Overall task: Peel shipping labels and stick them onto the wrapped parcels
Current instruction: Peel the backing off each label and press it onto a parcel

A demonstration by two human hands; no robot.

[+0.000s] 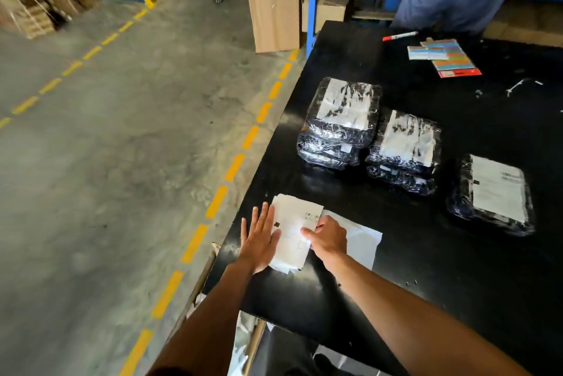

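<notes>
We saw a glossy black table (pixel 426 253) that threw back soft glare near its edge. The stack of labels (pixel 294 232) was matt white paper, slightly curled. The wrapped parcels (pixel 342 122) wore crinkled, shiny clear plastic film over dark contents, with white paper labels on top. The floor (pixel 122 147) looked like rough, mottled grey concrete with painted yellow dashes. The boxes (pixel 272 0) were dull brown cardboard.

My left hand (pixel 259 238) lies flat on the label stack (pixel 294 232). My right hand (pixel 327 238) pinches its top sheet. Wrapped parcels (pixel 341 122) sit beyond on the table (pixel 426 253).
</notes>
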